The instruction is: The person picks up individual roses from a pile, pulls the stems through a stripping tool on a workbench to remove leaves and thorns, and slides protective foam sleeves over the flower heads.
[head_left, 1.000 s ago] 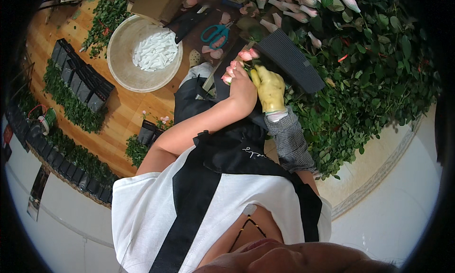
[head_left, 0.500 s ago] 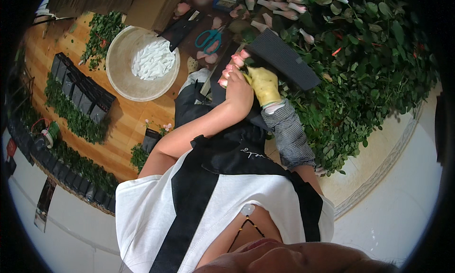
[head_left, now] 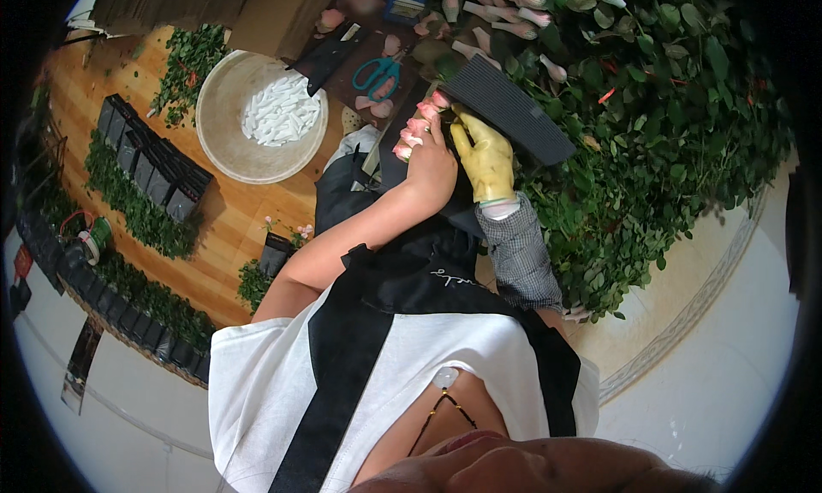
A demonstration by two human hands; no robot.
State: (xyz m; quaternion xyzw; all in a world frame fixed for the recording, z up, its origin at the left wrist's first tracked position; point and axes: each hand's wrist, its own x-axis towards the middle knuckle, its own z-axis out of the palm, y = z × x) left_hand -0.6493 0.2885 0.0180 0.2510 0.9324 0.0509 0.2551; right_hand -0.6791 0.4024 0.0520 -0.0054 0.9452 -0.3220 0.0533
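Observation:
A row of pink roses (head_left: 417, 125) lies in front of me, blooms to the left, on a dark surface. My left hand (head_left: 432, 163), bare, has its fingers pressed over the lower blooms, holding them; the stems are mostly hidden behind it. Just to the right is my right hand (head_left: 485, 155) in a yellow glove, its fingers bent and apart near the topmost rose, with nothing visible in it. Beyond the glove, a dark ribbed board (head_left: 511, 108) slants down to the right.
On the left stands a round tub (head_left: 210, 138) of small white tubes. Teal-handled scissors (head_left: 377, 78) lie on the table among loose petals. Leafy stems (head_left: 634, 168) pile up at right, with sleeved pink roses (head_left: 514, 14) above them. Black-wrapped bundles (head_left: 154, 163) stand on the wooden floor.
My gloved right hand has drawn slightly back from the roses and its fingers have spread. My left hand stays on the blooms, with its fingers slightly shifted.

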